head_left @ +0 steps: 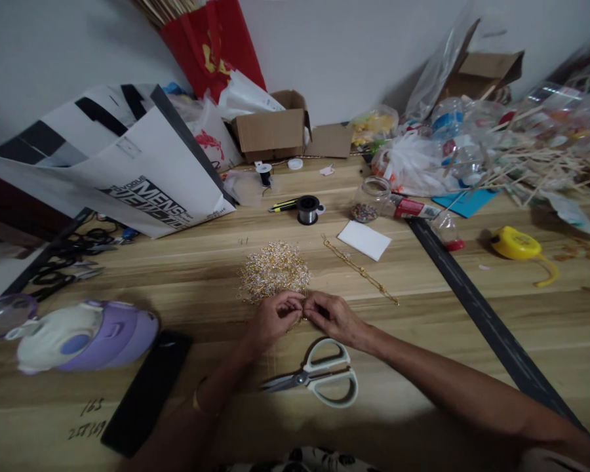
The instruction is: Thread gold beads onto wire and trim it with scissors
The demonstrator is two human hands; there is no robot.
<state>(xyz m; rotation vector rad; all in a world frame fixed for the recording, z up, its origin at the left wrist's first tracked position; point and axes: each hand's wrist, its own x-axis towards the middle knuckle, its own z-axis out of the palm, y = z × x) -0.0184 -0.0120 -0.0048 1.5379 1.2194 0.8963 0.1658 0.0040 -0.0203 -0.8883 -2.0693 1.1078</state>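
My left hand (274,320) and my right hand (332,316) meet at the near edge of a gold beaded wire piece (274,270) lying on the wooden table (177,288). Both hands have fingers pinched together on the piece's lower edge; what exactly sits between the fingertips is too small to see. A pair of white-handled scissors (319,379) lies just below my hands. A thin gold chain (358,269) runs diagonally to the right of the beaded piece.
A black phone (147,392) and a purple-white bottle (86,334) lie at left. A wire spool (308,209), bead jar (368,198), white card (364,239), yellow tape measure (515,244), long black bar (486,321), bags and cardboard boxes (273,131) fill the back.
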